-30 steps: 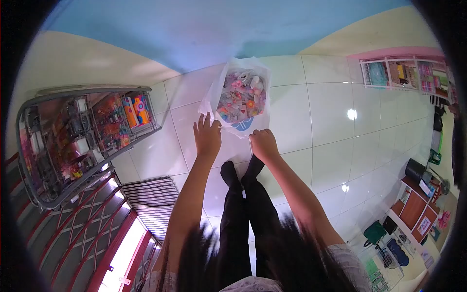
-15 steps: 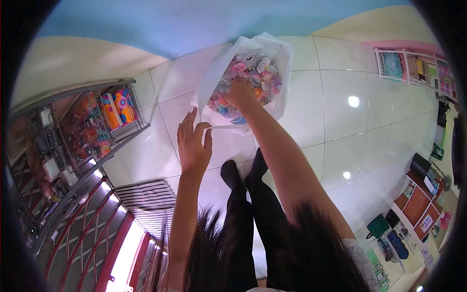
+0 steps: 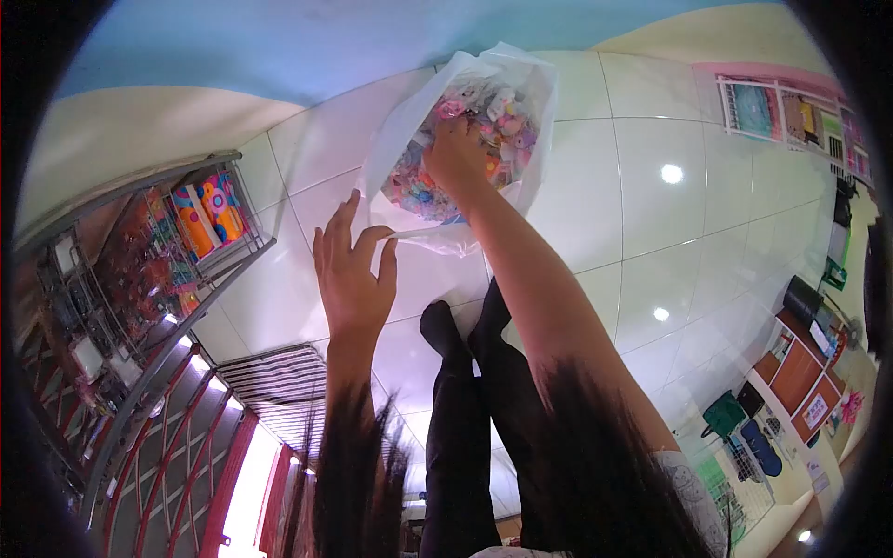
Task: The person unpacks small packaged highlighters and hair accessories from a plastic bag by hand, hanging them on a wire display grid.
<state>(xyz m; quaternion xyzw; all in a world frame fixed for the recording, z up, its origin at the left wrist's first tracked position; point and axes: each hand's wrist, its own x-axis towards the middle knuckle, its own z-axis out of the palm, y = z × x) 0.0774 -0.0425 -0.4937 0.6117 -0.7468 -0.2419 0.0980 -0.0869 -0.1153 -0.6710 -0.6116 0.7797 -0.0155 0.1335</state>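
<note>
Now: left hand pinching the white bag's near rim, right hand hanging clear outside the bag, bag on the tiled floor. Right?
One error: the right hand is inside the white bag, at its colourful contents; the head view shows it. The left hand pinching the near rim and the tiled floor stand.

I observe a wide view with heavy barrel distortion: joints in the floor tiles (image 3: 577, 223) bow, and the corners fall to black. General exposure is moderately bright. I note two round glare spots (image 3: 672, 174) reflected on the floor. At lower left, a doorway gap (image 3: 249, 493) clips to white; the adjacent gate (image 3: 172, 446) reads dark. The plastic bag (image 3: 391, 144) appears evenly lit, but its small contents (image 3: 423, 186) lack fine detail. Definition softens toward the right-hand shelf (image 3: 752, 110).
</note>
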